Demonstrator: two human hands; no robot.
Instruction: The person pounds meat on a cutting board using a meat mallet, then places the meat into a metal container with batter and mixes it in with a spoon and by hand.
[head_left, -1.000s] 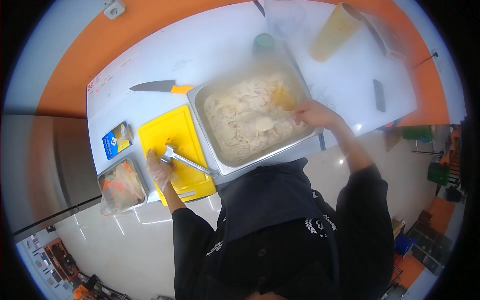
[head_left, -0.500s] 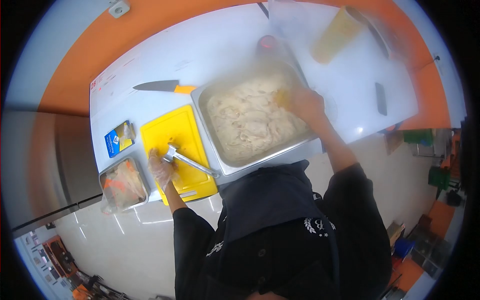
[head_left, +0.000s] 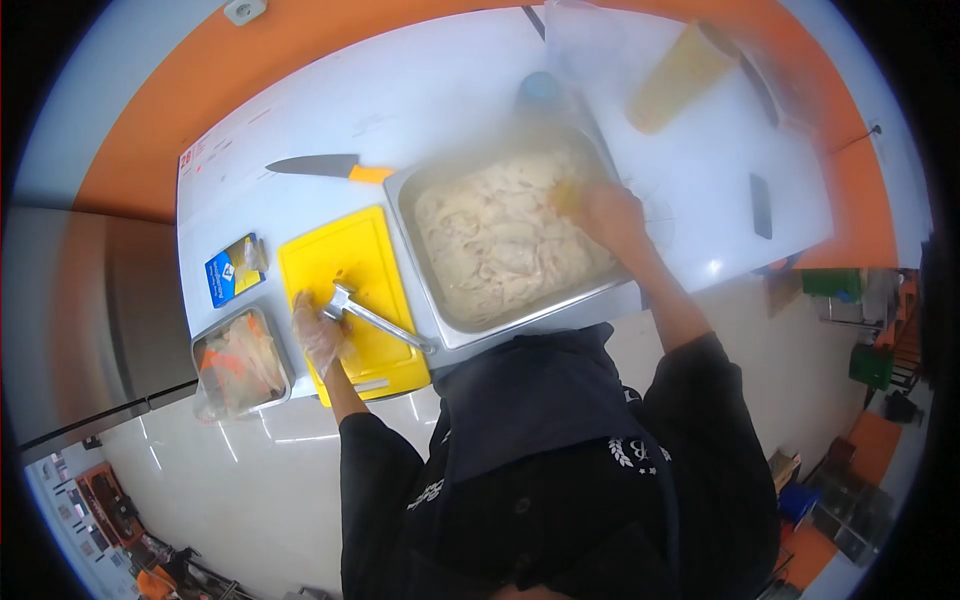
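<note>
My left hand (head_left: 321, 338), in a clear plastic glove, rests on the left edge of the yellow cutting board (head_left: 366, 250), fingers apart beside the head of a metal meat mallet (head_left: 376, 319). Bare, my right hand (head_left: 611, 215) is over the right side of a deep steel pan (head_left: 480, 337), its fingers wrapped round a yellowish item (head_left: 567, 196), blurred and partly hidden. Pale, wet pieces in a creamy coating (head_left: 505, 245) fill the pan. The mallet lies across the board, its handle toward the pan.
A knife (head_left: 315, 165) with an orange handle lies behind the board. Left are a blue-yellow packet (head_left: 235, 270) and a small steel tray (head_left: 284, 396) of bagged food. A round-topped container (head_left: 539, 90) stands behind the pan, a yellowish tall container (head_left: 682, 78) at the back right, a dark flat object (head_left: 761, 206) farther right.
My right hand has moved inward over the pan with the yellowish item. The white heap in the pan has spread out. My left hand stays by the mallet.
</note>
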